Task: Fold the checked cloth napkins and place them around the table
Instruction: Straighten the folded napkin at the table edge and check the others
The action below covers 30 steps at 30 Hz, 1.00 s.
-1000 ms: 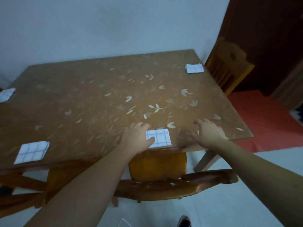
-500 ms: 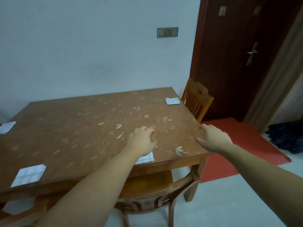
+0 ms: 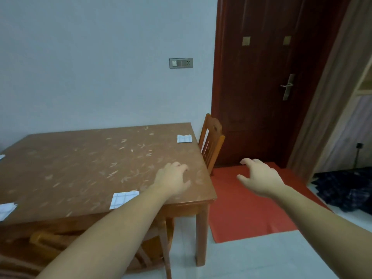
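A folded white checked napkin [image 3: 123,198] lies near the front edge of the brown leaf-patterned table [image 3: 80,168], partly hidden by my left forearm. Another folded napkin [image 3: 184,138] sits at the far right corner. A third napkin [image 3: 6,210] shows at the front left, cut by the frame edge, and a sliver of one more napkin [image 3: 1,157] at the far left. My left hand [image 3: 173,179] hovers over the table's right end, fingers apart, holding nothing. My right hand [image 3: 258,178] is raised beyond the table's right edge, above the red mat, fingers spread and empty.
A wooden chair [image 3: 211,143] stands at the table's right end, another chair [image 3: 100,248] is tucked under the front side. A red mat [image 3: 251,214] covers the floor before a dark red door [image 3: 271,77]. Dark checked fabric [image 3: 346,190] lies on the floor at right.
The view has lifted and swung right. My left hand has come off the front napkin and both hands have risen and moved right; the right hand is now past the table's edge.
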### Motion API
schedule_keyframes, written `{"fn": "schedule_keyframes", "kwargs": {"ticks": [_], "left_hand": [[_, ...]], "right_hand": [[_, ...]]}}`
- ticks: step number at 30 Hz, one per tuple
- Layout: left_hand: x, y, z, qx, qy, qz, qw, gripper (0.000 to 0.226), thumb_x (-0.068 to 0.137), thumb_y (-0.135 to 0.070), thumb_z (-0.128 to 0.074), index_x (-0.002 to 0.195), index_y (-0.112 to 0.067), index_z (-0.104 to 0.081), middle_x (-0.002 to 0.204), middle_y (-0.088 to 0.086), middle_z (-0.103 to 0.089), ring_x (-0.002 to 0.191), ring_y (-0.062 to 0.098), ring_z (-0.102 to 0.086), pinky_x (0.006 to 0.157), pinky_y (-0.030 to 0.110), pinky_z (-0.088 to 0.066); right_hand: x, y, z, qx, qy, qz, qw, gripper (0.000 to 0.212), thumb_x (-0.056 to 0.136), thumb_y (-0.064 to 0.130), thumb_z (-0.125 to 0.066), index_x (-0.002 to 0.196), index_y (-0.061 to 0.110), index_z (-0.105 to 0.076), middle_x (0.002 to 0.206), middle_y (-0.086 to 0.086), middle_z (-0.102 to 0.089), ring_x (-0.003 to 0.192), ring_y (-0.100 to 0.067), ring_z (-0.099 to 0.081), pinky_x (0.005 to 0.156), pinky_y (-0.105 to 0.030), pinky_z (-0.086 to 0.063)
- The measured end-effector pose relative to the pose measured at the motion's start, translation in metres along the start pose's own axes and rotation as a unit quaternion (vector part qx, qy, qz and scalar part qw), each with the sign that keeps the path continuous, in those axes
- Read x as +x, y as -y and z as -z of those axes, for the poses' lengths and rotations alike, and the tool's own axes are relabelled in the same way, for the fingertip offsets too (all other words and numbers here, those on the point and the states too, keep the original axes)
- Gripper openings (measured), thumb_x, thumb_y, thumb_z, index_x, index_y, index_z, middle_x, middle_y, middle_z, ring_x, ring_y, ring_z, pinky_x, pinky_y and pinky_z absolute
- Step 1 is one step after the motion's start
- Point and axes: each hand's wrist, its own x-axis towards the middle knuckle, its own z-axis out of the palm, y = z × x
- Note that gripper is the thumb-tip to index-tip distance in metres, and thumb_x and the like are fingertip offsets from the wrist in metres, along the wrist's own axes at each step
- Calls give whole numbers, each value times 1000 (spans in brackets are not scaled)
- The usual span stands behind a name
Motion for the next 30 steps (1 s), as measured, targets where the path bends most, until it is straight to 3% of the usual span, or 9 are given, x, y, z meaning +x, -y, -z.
{"fn": "schedule_keyframes", "kwargs": {"ticks": [9, 14, 21, 24, 30], "left_hand": [[123, -46, -32, -9, -9, 53, 999, 47, 88, -50, -51, 132, -30, -51, 133, -4, -53, 123, 22, -48, 100, 43, -43], [221, -54, -48, -36, -4, 78, 996, 47, 89, -46, -51, 133, -28, -52, 141, -1, -49, 129, 26, -44, 102, 43, -41], [329, -70, -55, -51, -5, 127, 991, 41, 89, -42, -53, 126, -24, -55, 126, 0, -55, 120, 25, -50, 94, 40, -44], [372, -83, -60, -57, -22, 161, 985, 35, 87, -40, -52, 115, -20, -58, 118, 0, -57, 115, 25, -52, 91, 41, -45], [439, -122, -67, -33, -31, 267, 963, 41, 89, -45, -48, 121, -21, -55, 120, 2, -55, 113, 28, -49, 88, 41, -47]], "right_hand": [[127, -49, -8, -9, 2, 83, 997, 50, 90, 46, -52, 136, 27, -45, 131, -1, -53, 120, -25, -52, 95, -41, -42], [231, -72, -22, -16, 17, 112, 993, 49, 91, 47, -50, 135, 26, -46, 128, -1, -53, 116, -24, -54, 92, -40, -43], [361, -112, -35, -19, 48, 142, 989, 49, 92, 45, -50, 137, 25, -45, 132, -2, -53, 118, -25, -53, 96, -42, -44], [416, -131, -42, -18, 61, 174, 983, 50, 93, 45, -48, 138, 25, -44, 132, -1, -52, 119, -24, -53, 96, -42, -44], [515, -182, -44, -5, 87, 265, 960, 46, 93, 43, -49, 136, 26, -45, 131, -1, -52, 118, -23, -53, 92, -40, -45]]}}
